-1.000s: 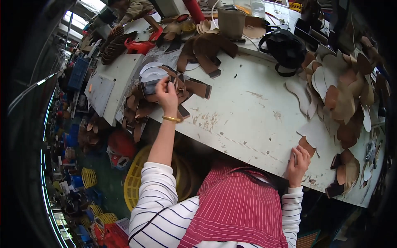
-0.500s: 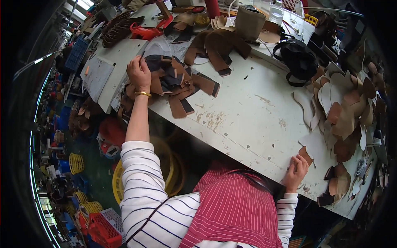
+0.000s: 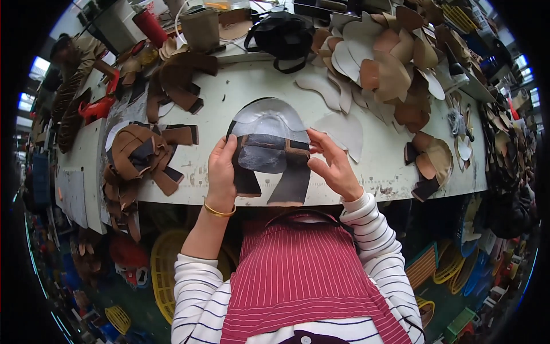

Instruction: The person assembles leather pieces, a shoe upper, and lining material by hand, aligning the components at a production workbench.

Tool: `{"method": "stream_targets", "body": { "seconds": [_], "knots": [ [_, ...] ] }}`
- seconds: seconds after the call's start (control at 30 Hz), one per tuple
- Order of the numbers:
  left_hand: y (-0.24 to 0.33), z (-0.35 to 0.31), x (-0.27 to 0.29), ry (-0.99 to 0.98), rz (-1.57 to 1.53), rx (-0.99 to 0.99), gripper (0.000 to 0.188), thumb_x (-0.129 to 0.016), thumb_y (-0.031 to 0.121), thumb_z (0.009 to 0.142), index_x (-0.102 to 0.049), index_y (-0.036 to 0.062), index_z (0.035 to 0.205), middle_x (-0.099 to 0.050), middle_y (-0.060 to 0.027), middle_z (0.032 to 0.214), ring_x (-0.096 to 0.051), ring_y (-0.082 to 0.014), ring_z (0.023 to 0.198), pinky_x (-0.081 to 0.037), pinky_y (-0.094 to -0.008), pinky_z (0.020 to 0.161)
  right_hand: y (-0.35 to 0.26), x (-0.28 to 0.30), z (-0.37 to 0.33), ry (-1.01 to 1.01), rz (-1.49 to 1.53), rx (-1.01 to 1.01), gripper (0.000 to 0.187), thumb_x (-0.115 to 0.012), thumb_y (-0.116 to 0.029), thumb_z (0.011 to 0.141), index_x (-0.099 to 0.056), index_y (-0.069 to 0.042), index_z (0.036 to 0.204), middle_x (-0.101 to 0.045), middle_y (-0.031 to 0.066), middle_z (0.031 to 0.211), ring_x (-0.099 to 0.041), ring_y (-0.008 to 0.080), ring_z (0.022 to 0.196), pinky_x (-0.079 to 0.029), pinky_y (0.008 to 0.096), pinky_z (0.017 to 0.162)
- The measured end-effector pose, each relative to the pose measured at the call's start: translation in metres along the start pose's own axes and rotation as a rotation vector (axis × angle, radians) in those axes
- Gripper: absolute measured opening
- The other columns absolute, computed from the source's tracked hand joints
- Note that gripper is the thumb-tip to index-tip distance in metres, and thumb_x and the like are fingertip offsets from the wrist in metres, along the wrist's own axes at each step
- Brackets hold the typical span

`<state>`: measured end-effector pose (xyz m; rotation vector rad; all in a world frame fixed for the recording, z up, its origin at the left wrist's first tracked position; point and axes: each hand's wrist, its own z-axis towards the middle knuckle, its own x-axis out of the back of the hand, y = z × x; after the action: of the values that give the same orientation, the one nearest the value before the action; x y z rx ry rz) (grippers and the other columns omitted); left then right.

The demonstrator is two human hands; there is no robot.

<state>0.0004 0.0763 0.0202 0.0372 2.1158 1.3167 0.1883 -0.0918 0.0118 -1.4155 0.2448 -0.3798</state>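
Just one dark piece (image 3: 262,159) between two hands (image 3: 222,169), one bracelet (image 3: 220,212)

- Apron (image 3: 298,264): deep pinkish red, with thin white stripes running lengthwise over most of it and crosswise on the band nearest the chest.
- Left sleeve (image 3: 197,281): white, thin dark stripes, drawn up toward the elbow.
- Right sleeve (image 3: 373,229): same striped cloth, reaching almost to the wrist, bunched at the cuff.
- Bracelet (image 3: 219,212): gold-coloured, plain, rounded, above the bare left hand (image 3: 222,169).
- Neckline: dark cloth (image 3: 289,339), pale round button (image 3: 306,340).
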Motion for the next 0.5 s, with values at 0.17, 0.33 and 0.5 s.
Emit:
{"method": "stream_targets", "body": {
  "seconds": [0.17,0.33,0.5],
  "knots": [
    [-0.080,-0.014,0.019,0.002,0.293,-0.061,0.024,-0.055,0.007,0.100,-0.057,-0.0031,0.121,-0.065,-0.0073,0.113,-0.060,-0.0126,0.103,-0.047,-0.0261,0.092,0.018,0.013,-0.059,0.037,0.308,-0.485,0.044,-0.061,-0.009,0.096,-0.047,0.002,0.137,-0.061,0.0008,0.093,-0.058,0.0064,0.077,-0.049,0.0213,0.064],
    [-0.077,-0.025,0.042,-0.261,0.494,-0.042,0.056,-0.058,-0.002,0.092,-0.038,-0.0059,0.145,-0.047,-0.0166,0.142,-0.056,-0.0197,0.120,-0.045,-0.0312,0.103,0.034,0.042,-0.089,0.191,-0.012,-0.513,0.022,-0.062,-0.010,0.095,-0.065,0.002,0.114,-0.071,0.0058,0.093,-0.064,0.0087,0.069,-0.051,0.0215,0.057],
    [-0.069,-0.030,0.036,-0.122,0.845,-0.157,0.052,-0.059,0.000,0.091,-0.047,0.0023,0.141,-0.051,-0.0178,0.138,-0.060,-0.0256,0.113,-0.048,-0.0339,0.099,0.053,0.068,-0.057,0.380,-0.886,0.108,0.031,-0.071,-0.007,0.081,-0.066,-0.008,0.111,-0.064,0.0090,0.108,-0.060,0.0284,0.100,-0.049,0.0367,0.085]
  ]
}}
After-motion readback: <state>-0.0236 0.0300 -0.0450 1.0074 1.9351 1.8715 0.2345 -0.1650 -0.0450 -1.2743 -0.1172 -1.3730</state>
